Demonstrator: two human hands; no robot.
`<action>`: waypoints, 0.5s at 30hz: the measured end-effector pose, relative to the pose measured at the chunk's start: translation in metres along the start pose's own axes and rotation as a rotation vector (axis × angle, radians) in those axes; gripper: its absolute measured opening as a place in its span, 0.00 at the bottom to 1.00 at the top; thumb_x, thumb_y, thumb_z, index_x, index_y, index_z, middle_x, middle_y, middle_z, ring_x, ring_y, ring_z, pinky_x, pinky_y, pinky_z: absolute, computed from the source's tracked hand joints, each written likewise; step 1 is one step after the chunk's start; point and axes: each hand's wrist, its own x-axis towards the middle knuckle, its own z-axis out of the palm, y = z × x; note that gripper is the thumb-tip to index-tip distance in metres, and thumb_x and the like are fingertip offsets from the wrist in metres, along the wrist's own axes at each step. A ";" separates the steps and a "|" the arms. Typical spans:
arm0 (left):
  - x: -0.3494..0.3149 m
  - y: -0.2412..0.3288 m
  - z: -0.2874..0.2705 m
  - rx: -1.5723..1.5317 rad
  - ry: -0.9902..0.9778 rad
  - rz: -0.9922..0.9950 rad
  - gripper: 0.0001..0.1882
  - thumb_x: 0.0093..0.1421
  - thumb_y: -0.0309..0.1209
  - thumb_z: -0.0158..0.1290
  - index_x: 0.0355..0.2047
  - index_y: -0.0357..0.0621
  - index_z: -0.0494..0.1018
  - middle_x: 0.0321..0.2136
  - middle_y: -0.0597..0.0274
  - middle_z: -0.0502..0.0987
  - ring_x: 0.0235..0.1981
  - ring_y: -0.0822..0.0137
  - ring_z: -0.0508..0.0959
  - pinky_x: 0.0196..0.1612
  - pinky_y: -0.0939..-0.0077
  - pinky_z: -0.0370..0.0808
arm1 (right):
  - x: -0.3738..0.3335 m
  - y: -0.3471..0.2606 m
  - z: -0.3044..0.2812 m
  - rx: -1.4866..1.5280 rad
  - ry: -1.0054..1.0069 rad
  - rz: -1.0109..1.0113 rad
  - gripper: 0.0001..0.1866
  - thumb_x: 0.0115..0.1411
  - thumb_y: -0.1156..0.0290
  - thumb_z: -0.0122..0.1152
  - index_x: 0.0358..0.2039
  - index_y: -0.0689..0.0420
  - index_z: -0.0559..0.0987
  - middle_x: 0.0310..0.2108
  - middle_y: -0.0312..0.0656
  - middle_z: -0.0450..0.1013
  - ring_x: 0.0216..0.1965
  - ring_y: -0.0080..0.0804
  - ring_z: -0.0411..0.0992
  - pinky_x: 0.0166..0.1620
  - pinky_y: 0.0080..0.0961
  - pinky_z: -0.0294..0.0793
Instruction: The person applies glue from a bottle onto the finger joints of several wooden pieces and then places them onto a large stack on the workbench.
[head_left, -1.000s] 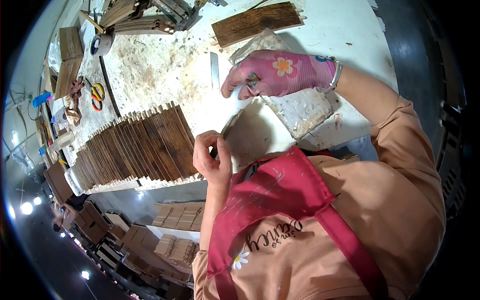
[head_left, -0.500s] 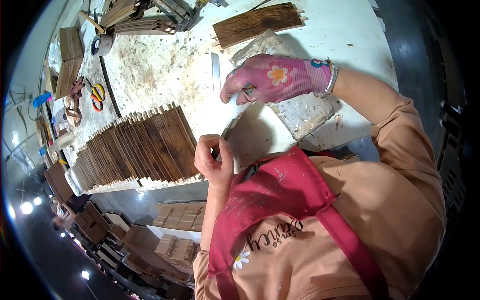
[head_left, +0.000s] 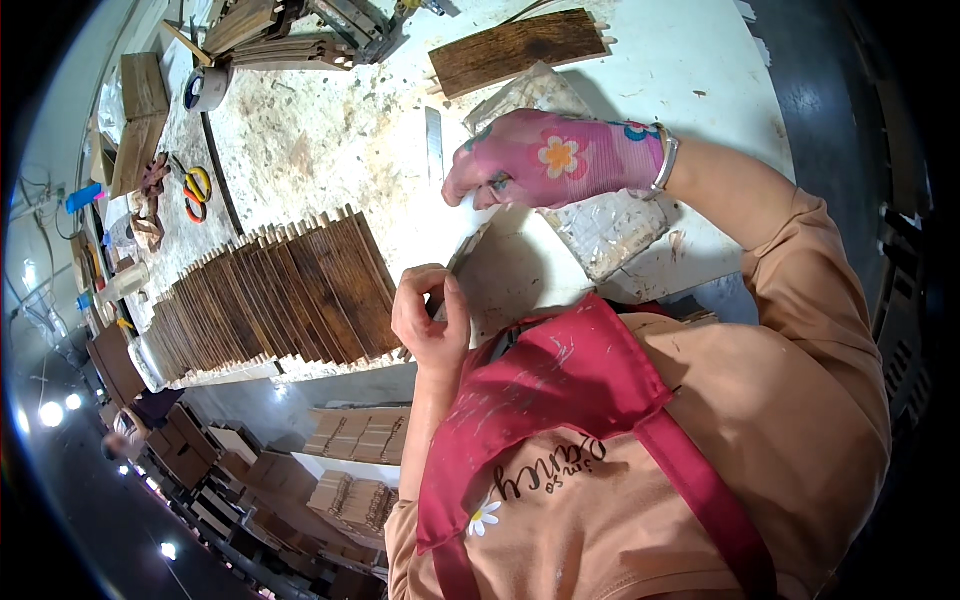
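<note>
My bare left hand is closed, its fingers curled round the near end of a thin wooden board seen almost edge-on. Above and to the right, my right hand wears a pink flowered glove. Its fingers are pinched at the board's far end on a small white thing, mostly hidden by the glove. A plastic-wrapped block lies under and beside the gloved hand. Left of my left hand stands a long row of dark wooden boards with dowels along the table edge.
A dark board with dowels lies flat at the far side, near a metal strip. Scissors, a tape roll and stacked wooden parts sit at the left. Cardboard-coloured stacks stand below the table.
Both hands keep nearly the same place and grip. The view has shifted very slightly, and a person in the far left background shows more.
</note>
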 end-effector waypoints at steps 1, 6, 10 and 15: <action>0.000 0.001 0.000 0.004 0.000 0.002 0.02 0.60 0.20 0.51 0.32 0.34 0.69 0.30 0.58 0.74 0.28 0.74 0.71 0.32 0.83 0.69 | 0.001 -0.002 -0.002 0.019 -0.018 0.045 0.12 0.59 0.68 0.56 0.43 0.56 0.78 0.40 0.45 0.76 0.43 0.42 0.74 0.48 0.36 0.70; 0.002 0.004 -0.001 0.025 -0.005 -0.007 0.02 0.60 0.20 0.52 0.32 0.34 0.70 0.31 0.58 0.74 0.29 0.73 0.72 0.33 0.83 0.70 | -0.001 -0.009 -0.012 0.076 -0.037 0.147 0.13 0.58 0.70 0.57 0.44 0.57 0.78 0.44 0.42 0.75 0.44 0.39 0.74 0.48 0.32 0.70; 0.005 0.004 0.000 0.078 -0.014 0.034 0.02 0.59 0.19 0.53 0.32 0.35 0.71 0.31 0.57 0.75 0.29 0.72 0.72 0.34 0.82 0.70 | -0.003 -0.004 -0.010 0.073 -0.040 0.142 0.13 0.59 0.69 0.57 0.44 0.56 0.78 0.44 0.41 0.76 0.45 0.39 0.74 0.48 0.32 0.70; 0.011 0.011 0.002 0.154 -0.021 0.074 0.03 0.57 0.18 0.55 0.31 0.35 0.71 0.29 0.56 0.76 0.28 0.69 0.75 0.34 0.80 0.71 | -0.004 -0.005 -0.010 0.039 -0.034 0.133 0.14 0.59 0.68 0.55 0.45 0.57 0.78 0.44 0.41 0.76 0.45 0.40 0.74 0.49 0.33 0.70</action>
